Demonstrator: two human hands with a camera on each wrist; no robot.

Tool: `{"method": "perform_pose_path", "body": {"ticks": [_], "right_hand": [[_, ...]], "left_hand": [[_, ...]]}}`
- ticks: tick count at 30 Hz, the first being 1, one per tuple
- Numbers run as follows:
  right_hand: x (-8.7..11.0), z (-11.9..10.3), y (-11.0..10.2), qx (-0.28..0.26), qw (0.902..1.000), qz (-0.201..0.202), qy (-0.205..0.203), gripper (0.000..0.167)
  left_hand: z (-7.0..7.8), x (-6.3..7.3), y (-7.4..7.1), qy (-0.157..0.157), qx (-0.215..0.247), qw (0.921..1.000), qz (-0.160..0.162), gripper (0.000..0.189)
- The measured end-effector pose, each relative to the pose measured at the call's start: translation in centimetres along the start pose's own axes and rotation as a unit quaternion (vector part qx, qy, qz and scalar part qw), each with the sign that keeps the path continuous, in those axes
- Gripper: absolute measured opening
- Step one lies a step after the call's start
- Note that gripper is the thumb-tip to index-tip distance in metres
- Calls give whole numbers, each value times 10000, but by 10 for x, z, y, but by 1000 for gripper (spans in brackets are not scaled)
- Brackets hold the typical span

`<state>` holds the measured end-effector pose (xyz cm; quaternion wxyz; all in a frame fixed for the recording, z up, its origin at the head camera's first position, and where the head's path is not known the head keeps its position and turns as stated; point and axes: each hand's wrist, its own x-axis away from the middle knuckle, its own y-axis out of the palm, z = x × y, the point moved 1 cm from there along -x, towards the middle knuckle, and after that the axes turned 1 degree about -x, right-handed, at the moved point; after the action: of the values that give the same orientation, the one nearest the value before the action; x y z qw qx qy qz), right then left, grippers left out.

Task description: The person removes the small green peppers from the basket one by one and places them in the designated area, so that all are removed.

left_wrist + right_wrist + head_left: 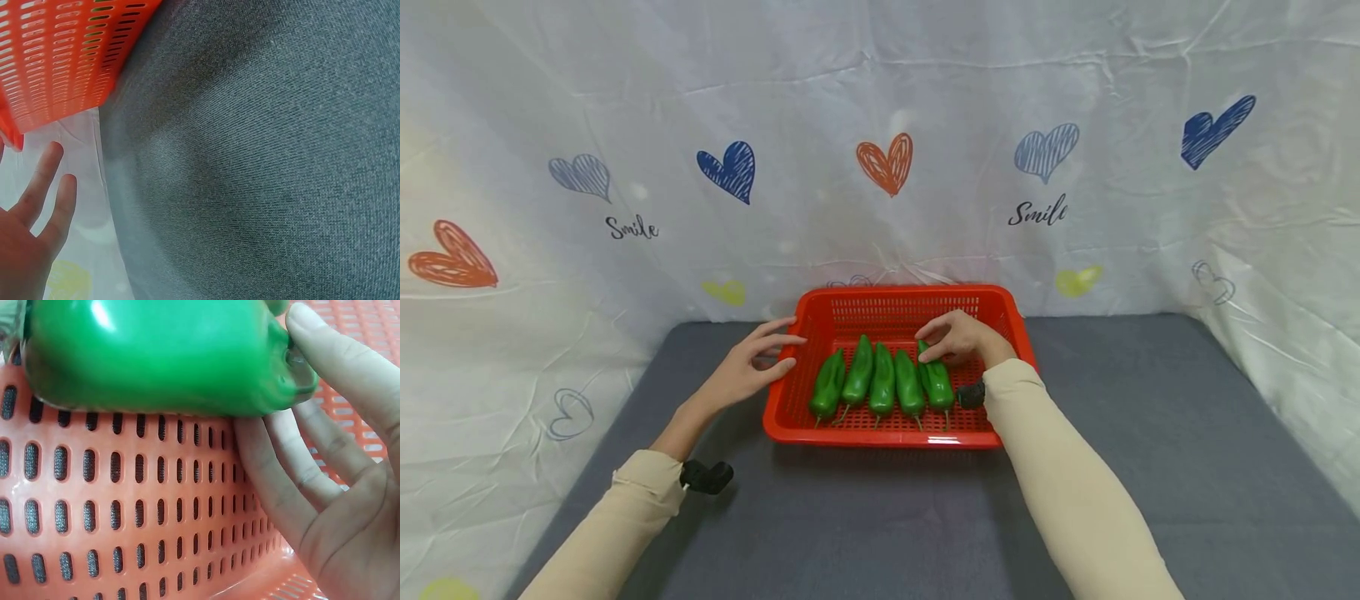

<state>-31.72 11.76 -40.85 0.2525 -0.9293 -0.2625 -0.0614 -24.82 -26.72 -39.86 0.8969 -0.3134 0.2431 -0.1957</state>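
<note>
At the centre of the frame in the head view, a red perforated basket (880, 437) rests on a dark grey tabletop (880, 529), with five green peppers lying side by side on its floor, stems toward the bottom of the frame. The rightmost pepper (937, 387), just right of centre, has its upper, narrow end pinched between the thumb and fingers of the right hand (958, 337); the right wrist view shows the thumb at upper right and the fingers below that end, while the pepper's body fills the top of that frame. The four other peppers (882, 385) lie to its left, near one another. Left of centre, the left hand (748, 365) is at the basket's left rim, its fingers spread and its thumb apart from them; in the left wrist view two fingers stand apart at lower left, below the basket's corner, and whether any fingertip presses the rim I cannot tell. Pale sleeves (1063, 475) run to the lower left and lower right. Across the upper frame hangs a white sheet (805, 100) printed with hearts and "Smile".
</note>
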Motion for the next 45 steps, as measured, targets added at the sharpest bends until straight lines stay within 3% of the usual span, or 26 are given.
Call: {"method": "perform_pose_path", "body": {"ticks": [10, 18, 25, 45], "right_hand": [[-1, -1, 2, -126, 9999, -41, 3, 46], [0, -5, -1, -320, 9992, 84, -229, 44], [2, -12, -7, -163, 9981, 220, -543, 45], [7, -28, -14, -1361, 9874, 61, -800, 51]], "left_hand": [[0, 0, 0, 22, 2, 10000, 17, 36], [-3, 1, 2, -31, 39, 10000, 52, 36], [-1, -1, 3, -130, 22, 9999, 95, 35], [0, -3, 3, -153, 84, 9998, 114, 35]]}}
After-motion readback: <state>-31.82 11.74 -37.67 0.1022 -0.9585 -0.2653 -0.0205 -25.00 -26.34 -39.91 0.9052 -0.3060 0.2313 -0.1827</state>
